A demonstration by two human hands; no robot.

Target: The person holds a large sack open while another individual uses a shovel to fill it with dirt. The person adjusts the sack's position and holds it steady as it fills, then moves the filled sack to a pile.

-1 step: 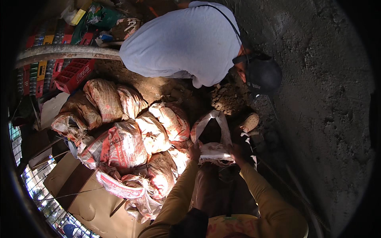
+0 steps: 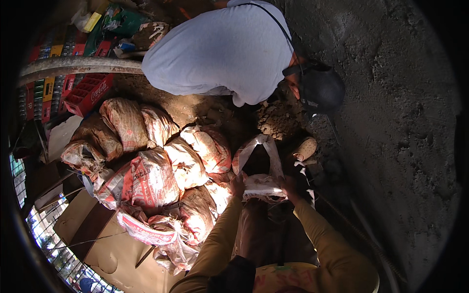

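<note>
In front of me an open sack [image 2: 264,187], whitish and woven-looking, stands with its mouth spread into a rough triangle. My left hand [image 2: 238,185] is closed on the near left part of its rim. On the near right part, my right hand [image 2: 290,186] grips the same rim. The inside of the sack is dark, so its contents cannot be made out. Just beyond, a co-worker in a light grey shirt [image 2: 220,53] and dark cap [image 2: 321,88] bends over a heap of loose soil [image 2: 278,121]; that person's hands are hidden.
Several filled, dirt-stained sacks [image 2: 151,178] are piled to my left. Behind them lie a red bottle crate [image 2: 88,93] and a curved pipe [image 2: 83,63]. A rough grey wall [image 2: 391,127] rises on the right. A tan clog [image 2: 306,149] shows beside the sack's mouth.
The view has shifted very slightly, so most things sit a little further left. Both my hands keep their hold on the sack's rim.
</note>
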